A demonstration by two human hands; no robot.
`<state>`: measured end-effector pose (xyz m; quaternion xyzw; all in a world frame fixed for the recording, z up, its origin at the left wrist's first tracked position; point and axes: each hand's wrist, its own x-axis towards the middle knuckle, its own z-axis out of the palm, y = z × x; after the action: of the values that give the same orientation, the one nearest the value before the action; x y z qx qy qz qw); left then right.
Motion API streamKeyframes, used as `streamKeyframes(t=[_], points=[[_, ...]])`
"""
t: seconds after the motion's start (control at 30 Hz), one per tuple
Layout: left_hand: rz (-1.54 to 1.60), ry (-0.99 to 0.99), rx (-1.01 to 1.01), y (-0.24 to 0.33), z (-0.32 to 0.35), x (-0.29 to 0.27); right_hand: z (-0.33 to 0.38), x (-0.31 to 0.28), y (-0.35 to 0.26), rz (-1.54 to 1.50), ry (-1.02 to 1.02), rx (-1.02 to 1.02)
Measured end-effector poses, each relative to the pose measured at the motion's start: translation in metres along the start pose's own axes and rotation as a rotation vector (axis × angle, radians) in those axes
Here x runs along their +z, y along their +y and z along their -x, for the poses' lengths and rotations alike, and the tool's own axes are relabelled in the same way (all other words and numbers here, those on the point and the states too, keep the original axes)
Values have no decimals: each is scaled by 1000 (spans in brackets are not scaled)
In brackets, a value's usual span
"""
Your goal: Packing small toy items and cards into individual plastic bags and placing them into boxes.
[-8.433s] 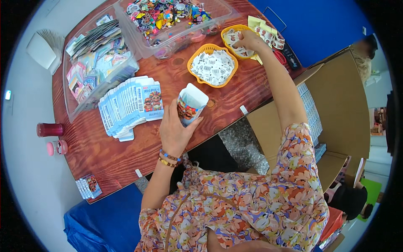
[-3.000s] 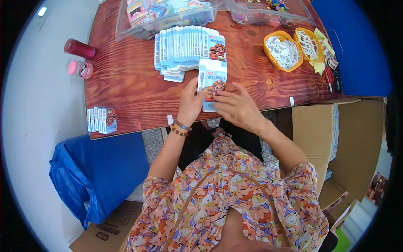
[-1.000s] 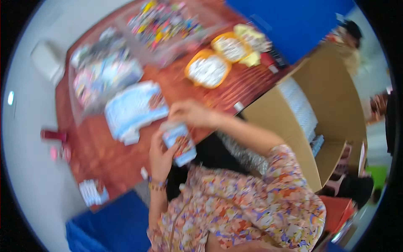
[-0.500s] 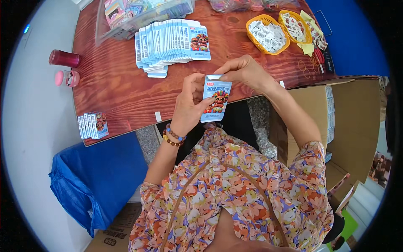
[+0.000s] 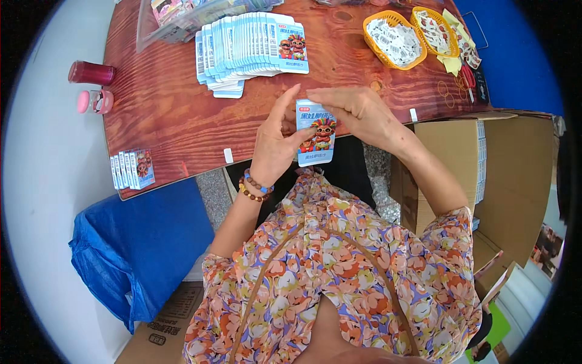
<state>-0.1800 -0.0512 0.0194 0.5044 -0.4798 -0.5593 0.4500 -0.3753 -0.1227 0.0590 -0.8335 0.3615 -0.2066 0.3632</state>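
Note:
A small light-blue carton (image 5: 315, 156) with a cartoon figure on its front is upright just off the table's near edge. My left hand (image 5: 274, 141) is closed around its left side, thumb across the front and the other fingers partly hidden behind. From the right, my right hand (image 5: 365, 114) bends over the carton's top end, fingers pressed together and thumb by the upper corner. The top flap is no longer visible under these fingers. Beyond the hands, a fanned row of flat matching cartons (image 5: 248, 47) lies on the table.
Several matching cartons (image 5: 132, 170) stand at the table's left corner. A dark red cup (image 5: 92, 73) and a pink-lidded jar (image 5: 96, 101) are at the left. Two yellow baskets (image 5: 397, 62) hold small packets at far right, near red-handled scissors (image 5: 467, 77). A cardboard box (image 5: 515, 182) is at my right.
My right hand has gone from pinching the carton's raised top flap to bending over its top end. My left hand keeps its hold, and the carton has risen slightly in view.

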Motion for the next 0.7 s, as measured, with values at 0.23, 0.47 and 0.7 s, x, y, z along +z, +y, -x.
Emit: streamKeyframes(t=[0.23, 0.47, 0.7], points=[[31, 2, 32, -10, 2, 1, 8, -1, 12, -320, 3, 226], [-1, -53, 38, -9, 1, -1, 4, -9, 32, -572, -69, 230], [0, -73, 32, -3, 1, 0, 4, -13, 24, -465, -114, 213]])
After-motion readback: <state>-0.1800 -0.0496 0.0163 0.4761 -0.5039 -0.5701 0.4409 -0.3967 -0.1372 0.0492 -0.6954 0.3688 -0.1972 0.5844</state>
